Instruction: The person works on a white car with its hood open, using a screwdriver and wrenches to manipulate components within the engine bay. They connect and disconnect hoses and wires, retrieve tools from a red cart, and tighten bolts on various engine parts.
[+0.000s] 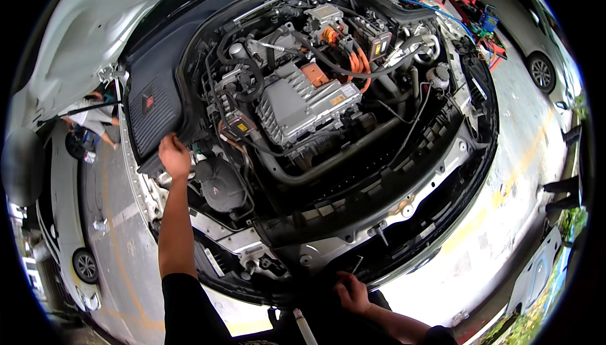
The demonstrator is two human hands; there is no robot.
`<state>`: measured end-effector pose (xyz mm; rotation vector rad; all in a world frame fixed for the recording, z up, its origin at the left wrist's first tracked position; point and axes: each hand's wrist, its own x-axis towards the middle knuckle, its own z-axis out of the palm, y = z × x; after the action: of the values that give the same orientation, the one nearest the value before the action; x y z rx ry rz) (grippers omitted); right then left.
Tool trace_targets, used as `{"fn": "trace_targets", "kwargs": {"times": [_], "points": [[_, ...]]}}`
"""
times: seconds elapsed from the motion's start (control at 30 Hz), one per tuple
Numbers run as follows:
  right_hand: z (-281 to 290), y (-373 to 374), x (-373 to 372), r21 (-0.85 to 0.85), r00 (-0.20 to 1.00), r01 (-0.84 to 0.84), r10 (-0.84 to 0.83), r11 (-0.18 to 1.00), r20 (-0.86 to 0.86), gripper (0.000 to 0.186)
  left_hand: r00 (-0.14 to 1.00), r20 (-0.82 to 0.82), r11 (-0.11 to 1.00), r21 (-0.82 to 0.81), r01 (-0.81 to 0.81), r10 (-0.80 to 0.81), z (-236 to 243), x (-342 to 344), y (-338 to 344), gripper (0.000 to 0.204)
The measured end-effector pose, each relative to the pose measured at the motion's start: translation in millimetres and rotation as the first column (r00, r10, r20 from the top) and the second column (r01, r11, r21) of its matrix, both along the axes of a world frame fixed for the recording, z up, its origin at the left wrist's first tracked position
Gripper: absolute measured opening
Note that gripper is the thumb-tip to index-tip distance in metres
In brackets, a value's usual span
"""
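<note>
1. Your left hand [174, 155]: fingers bent, tips at the near corner of the ribbed black cover [165, 121]; cannot tell whether they clamp it.
2. Cover: left side of the engine bay, beside the raised hood [82, 42].
3. Left arm: reaching forward, nearly straight.
4. Your right hand [352, 293]: fingers curled, near the bay's front edge; grip cannot be told.
5. Right forearm: angled inward, low; hands well apart.

Left hand [174, 156] forward, right hand [352, 294] low
</note>
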<state>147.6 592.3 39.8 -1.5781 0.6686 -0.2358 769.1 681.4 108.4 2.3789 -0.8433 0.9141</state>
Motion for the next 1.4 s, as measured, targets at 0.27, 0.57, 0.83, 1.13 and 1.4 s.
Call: {"fn": "trace_targets", "kwargs": {"times": [0.27, 0.57, 0.83, 1.13, 1.4], "points": [[58, -154, -31, 0.082, 0.954, -0.278, 0.285, 0.957, -0.095, 0.039, 0.815, -0.442, 0.892, -0.411, 0.188, -0.376, -17, -179, -145, 0.022], [-20, -306, 1, -0.099, 0.973, 0.159, -0.139, 0.982, 0.183, 0.02, 0.499, -0.792, 0.858, -0.485, -0.167, -0.351, -50, -88, -338, 0.047], [-37, -299, -2, -0.01, 0.944, 0.265, -0.258, 0.964, 0.206, 0.023, 0.661, -0.75, 0.884, -0.311, -0.35, -0.002, -76, 33, -423, 0.072], [-39, -296, 18, -0.081, 0.943, 0.3, -0.283, 0.95, 0.178, 0.028, 0.774, -0.616, 0.709, -0.482, -0.515, 0.143, -145, 117, -431, 0.043], [-40, -292, 14, -0.153, 0.938, 0.335, -0.313, 0.93, 0.152, 0.029, 0.932, -0.361, 0.824, -0.533, -0.193, -0.016, -165, 95, -426, 0.058]]}}
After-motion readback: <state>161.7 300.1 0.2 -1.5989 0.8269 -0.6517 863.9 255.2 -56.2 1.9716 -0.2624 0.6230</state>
